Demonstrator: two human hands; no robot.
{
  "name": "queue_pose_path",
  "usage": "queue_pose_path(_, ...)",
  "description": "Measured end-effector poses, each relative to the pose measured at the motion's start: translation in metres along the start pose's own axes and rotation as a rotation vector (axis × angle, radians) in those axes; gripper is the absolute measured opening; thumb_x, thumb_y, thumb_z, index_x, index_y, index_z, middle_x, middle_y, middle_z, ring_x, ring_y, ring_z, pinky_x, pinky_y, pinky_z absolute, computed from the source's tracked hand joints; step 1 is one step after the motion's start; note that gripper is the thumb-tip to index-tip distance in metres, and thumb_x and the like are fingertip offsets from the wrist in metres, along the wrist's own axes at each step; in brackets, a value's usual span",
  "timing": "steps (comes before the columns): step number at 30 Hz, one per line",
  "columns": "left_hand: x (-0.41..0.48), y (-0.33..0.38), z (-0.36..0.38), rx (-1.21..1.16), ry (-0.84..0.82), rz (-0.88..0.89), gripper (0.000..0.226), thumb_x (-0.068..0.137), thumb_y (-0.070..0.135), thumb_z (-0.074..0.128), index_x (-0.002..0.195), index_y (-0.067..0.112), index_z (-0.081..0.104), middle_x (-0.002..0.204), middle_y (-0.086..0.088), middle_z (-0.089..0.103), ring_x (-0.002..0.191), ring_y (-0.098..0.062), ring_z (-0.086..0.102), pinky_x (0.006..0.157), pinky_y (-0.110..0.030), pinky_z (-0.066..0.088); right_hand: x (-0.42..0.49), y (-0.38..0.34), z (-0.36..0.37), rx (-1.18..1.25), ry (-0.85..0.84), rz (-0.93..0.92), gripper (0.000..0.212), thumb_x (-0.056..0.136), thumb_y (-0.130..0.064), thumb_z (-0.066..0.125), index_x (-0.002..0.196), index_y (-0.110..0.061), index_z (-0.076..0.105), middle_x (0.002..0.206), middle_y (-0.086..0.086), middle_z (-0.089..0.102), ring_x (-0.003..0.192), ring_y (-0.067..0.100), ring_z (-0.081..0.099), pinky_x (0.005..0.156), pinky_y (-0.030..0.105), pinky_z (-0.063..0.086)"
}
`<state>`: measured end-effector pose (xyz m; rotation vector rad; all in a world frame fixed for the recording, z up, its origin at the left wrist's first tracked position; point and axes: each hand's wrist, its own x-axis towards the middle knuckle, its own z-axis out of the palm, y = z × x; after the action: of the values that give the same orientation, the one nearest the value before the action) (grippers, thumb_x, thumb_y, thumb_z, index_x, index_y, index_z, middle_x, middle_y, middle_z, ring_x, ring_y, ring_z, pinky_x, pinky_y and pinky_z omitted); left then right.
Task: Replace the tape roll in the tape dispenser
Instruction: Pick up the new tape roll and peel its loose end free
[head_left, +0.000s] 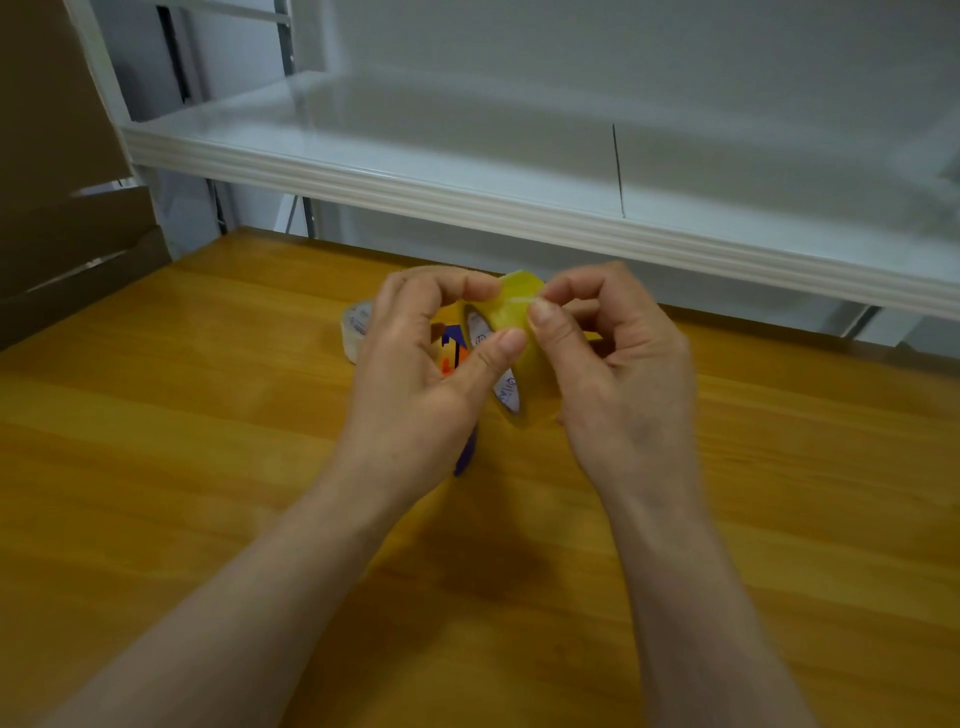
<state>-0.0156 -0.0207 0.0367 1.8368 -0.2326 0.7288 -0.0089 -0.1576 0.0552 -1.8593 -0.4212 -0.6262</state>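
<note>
A yellowish clear tape roll with a white printed core is held upright above the table between both hands. My left hand grips it, thumb on the near rim and fingers over the top. My right hand pinches the roll's outer face with thumb and forefinger, where a thin pale line of the tape end shows. Under my left hand lies the tape dispenser, blue with orange, mostly hidden. A second, clear tape roll lies on the table just left of my left hand.
The wooden table spreads all around my arms. A white shelf juts out above the table's far edge. Brown cardboard boxes stand at the far left.
</note>
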Motion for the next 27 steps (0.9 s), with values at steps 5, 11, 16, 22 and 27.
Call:
queue_pose_path(5,0.0010,0.0014,0.0008,-0.239,0.027,-0.117,0.023,0.083,0.018,0.074,0.104,0.017,0.065,0.116,-0.010,0.063,0.107,-0.014,0.065,0.090,-0.031,0.056,-0.0003,-0.0005,0.0023,-0.056,-0.033,0.016,0.009,0.097,-0.026,0.065,0.092,-0.033,0.063,0.094,-0.022,0.063,0.083,0.005,0.062,0.060,0.035,0.059)
queue_pose_path(11,0.0045,-0.0019,-0.0011,-0.132,0.063,-0.070,0.008,0.090,0.017,0.069,0.089,0.024,0.065,0.106,-0.006,0.065,0.094,-0.013,0.063,0.073,-0.020,0.050,-0.0007,-0.0014,0.0036,-0.116,-0.081,0.004,0.013,0.097,-0.026,0.065,0.091,-0.036,0.060,0.103,-0.018,0.052,0.091,0.011,0.061,0.067,0.044,0.062)
queue_pose_path(16,0.0039,-0.0016,0.0033,0.231,0.146,0.296,0.006,0.093,0.004,0.062,0.093,0.010,0.062,0.104,-0.005,0.057,0.096,-0.014,0.055,0.079,-0.024,0.048,-0.0015,-0.0034,0.0059,-0.139,-0.034,-0.012,0.015,0.097,-0.021,0.065,0.089,-0.033,0.060,0.101,-0.008,0.060,0.089,0.001,0.055,0.072,0.011,0.041)
queue_pose_path(22,0.0039,-0.0015,0.0045,0.415,0.238,0.551,0.011,0.097,0.005,0.055,0.094,0.000,0.064,0.110,-0.016,0.066,0.103,-0.027,0.061,0.078,-0.053,0.050,-0.0012,-0.0079,0.0024,-0.023,-0.015,-0.004,0.009,0.098,-0.022,0.064,0.093,-0.030,0.062,0.101,-0.006,0.065,0.084,0.005,0.057,0.070,0.018,0.039)
queue_pose_path(27,0.0023,0.0012,0.0025,0.139,0.076,0.281,0.006,0.100,0.016,0.051,0.105,0.013,0.053,0.106,-0.002,0.068,0.099,-0.018,0.065,0.081,-0.042,0.054,-0.0033,-0.0077,0.0023,-0.159,0.014,-0.074,0.007,0.098,-0.025,0.064,0.095,-0.032,0.063,0.101,-0.008,0.062,0.089,0.004,0.058,0.069,0.015,0.044)
